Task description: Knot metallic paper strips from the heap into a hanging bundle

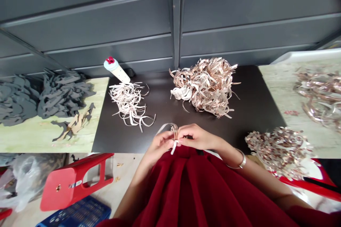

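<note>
Close to the table's front edge, my left hand (161, 144) and my right hand (196, 137) meet with fingers pinched. Between them is a thin strip, white on one side and rose-gold on the other (174, 147); one end loops up over the table and a white end hangs below the fingertips. Part of it is hidden by the fingers. Ahead to the left lies a loose pile of white strips (128, 103). A larger tangled heap of rose-gold and white strips (210, 88) sits ahead to the right.
A white bottle with a red-topped lid (117, 70) stands at the back left. Dark grey cut pieces (62, 94) cover the left table. Shiny scraps (278, 149) are piled at the right. Below are a red stool (60, 188) and a blue crate (80, 214). Grey panels (119, 21) close off the back.
</note>
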`<state>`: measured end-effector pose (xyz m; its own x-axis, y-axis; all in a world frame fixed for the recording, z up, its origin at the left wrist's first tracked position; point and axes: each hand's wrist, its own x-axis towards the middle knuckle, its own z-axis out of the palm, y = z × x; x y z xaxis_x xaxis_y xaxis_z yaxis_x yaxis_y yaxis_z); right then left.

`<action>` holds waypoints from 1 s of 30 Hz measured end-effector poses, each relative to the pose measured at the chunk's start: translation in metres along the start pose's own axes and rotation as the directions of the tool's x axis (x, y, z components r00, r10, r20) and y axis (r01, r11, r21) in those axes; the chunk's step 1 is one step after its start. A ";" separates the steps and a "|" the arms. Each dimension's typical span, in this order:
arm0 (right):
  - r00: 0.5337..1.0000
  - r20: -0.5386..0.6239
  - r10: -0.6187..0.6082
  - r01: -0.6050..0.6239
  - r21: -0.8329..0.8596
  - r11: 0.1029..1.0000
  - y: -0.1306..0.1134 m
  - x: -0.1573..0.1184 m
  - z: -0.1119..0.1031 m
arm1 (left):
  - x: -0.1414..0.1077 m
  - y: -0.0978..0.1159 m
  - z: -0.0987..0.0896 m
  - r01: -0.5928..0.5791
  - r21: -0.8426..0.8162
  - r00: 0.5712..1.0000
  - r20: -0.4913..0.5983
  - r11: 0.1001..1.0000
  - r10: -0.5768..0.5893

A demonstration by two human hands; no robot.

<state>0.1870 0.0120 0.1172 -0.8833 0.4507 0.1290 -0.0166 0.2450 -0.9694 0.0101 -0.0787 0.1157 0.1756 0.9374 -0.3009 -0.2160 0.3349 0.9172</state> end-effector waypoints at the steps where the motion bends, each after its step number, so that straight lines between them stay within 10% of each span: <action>1: 1.000 0.004 -0.020 0.020 -0.024 1.000 -0.001 0.001 0.002 | 0.002 -0.001 -0.001 0.057 -0.101 0.998 0.034 0.993 -0.054; 11: 0.979 -0.178 -0.103 0.032 -0.366 0.930 -0.007 -0.003 0.018 | 0.010 -0.012 0.003 0.130 -0.398 0.981 -0.079 0.908 -0.175; 18: 0.983 -0.169 0.067 -0.102 -0.209 0.973 0.000 -0.008 0.018 | 0.007 -0.015 0.002 0.143 -0.341 0.971 -0.135 0.929 -0.199; 25: 0.990 -0.107 0.088 -0.106 -0.180 0.978 -0.005 -0.011 0.008 | 0.002 -0.011 -0.010 0.222 -0.304 0.975 0.041 0.926 -0.220; 30: 0.994 -0.091 0.063 -0.084 -0.246 0.966 -0.010 -0.006 0.016 | 0.010 -0.012 -0.005 0.043 -0.342 0.977 -0.182 0.939 -0.111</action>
<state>0.1846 -0.0068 0.1229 -0.8364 0.5413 0.0857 0.1732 0.4095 -0.8957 0.0098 -0.0730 0.1007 0.0203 0.8961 -0.4433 -0.5239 0.3872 0.7587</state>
